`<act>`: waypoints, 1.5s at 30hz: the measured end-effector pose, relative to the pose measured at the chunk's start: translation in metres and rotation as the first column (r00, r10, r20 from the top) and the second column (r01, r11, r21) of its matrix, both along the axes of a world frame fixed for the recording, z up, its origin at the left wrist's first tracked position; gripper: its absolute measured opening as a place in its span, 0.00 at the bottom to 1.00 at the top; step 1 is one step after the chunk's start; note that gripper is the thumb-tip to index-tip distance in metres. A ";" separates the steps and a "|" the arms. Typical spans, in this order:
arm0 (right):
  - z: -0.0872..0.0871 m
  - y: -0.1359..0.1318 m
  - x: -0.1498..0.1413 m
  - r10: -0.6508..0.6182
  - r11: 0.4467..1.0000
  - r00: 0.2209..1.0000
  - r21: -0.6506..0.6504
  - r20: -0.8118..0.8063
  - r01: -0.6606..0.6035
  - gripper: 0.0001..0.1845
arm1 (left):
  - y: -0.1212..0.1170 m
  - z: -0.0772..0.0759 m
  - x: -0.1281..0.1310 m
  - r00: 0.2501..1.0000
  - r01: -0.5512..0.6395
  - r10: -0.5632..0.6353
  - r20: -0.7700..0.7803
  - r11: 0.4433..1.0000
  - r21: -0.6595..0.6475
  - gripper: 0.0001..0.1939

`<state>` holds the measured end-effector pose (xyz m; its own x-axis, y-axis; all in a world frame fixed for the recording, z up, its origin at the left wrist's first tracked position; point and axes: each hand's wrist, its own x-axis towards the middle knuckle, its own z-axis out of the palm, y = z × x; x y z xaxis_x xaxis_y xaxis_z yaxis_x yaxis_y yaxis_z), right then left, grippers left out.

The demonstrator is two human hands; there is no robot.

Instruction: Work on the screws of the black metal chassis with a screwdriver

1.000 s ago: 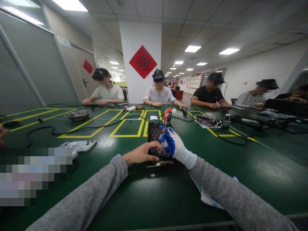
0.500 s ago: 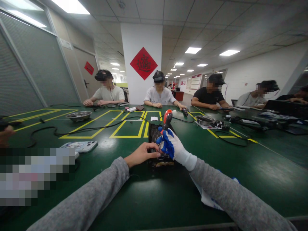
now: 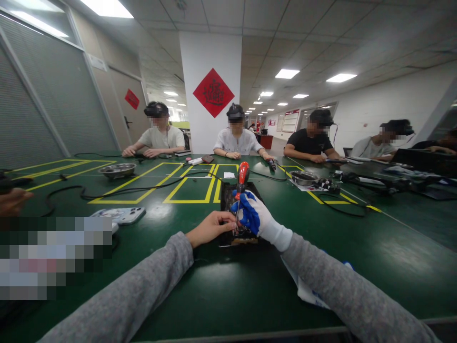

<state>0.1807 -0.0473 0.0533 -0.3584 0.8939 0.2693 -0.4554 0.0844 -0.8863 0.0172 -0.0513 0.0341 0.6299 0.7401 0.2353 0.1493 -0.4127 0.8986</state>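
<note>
A black device (image 3: 228,193) with an exposed board lies flat on the green table (image 3: 221,286) in front of me. My right hand (image 3: 254,215), in a white and blue glove, is closed round a screwdriver with a red and black handle (image 3: 243,174), its shaft pointing down onto the device's near end. My bare left hand (image 3: 210,227) rests on the device's near left edge, fingers curled and pressed beside the screwdriver tip. Whether they pinch anything is hidden.
A phone (image 3: 121,215) lies to the left, near a black cable (image 3: 107,193). Metal bowls (image 3: 117,170) (image 3: 303,177) stand on the left and right. A white and blue glove (image 3: 309,293) lies under my right forearm. Several people sit along the far side.
The screwdriver handle has tilted slightly left and more upright. My hands stay on the device's near end.
</note>
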 end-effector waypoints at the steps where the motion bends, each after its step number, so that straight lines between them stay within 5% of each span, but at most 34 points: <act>1: 0.000 0.000 -0.001 0.001 1.000 1.000 0.005 -0.004 -0.001 0.15 | 0.000 -0.001 0.000 1.000 -0.013 0.013 0.012 1.000 -0.010 0.14; 10: -0.004 0.010 0.004 0.064 0.990 0.997 -0.125 -0.042 -0.069 0.19 | 0.000 0.004 -0.003 0.996 0.083 -0.083 -0.015 0.996 0.019 0.16; 18: -0.005 0.000 0.001 -0.057 0.998 0.997 -0.010 0.047 0.058 0.20 | 0.002 0.001 0.001 0.997 -0.078 0.078 0.008 0.995 0.064 0.13; 26: 0.000 -0.002 -0.002 -0.066 0.997 0.998 -0.044 0.008 0.067 0.17 | 0.001 0.000 -0.001 1.000 -0.002 0.002 -0.008 1.000 0.012 0.16; 36: 0.000 -0.004 -0.002 -0.103 0.994 0.994 -0.036 0.046 0.105 0.23 | 0.003 -0.002 0.001 0.993 -0.121 0.120 0.006 0.992 0.040 0.14; 45: 0.001 -0.001 -0.001 -0.026 0.997 0.999 -0.071 0.023 0.027 0.23 | 0.001 0.001 0.000 1.000 0.002 -0.001 -0.030 0.998 0.060 0.15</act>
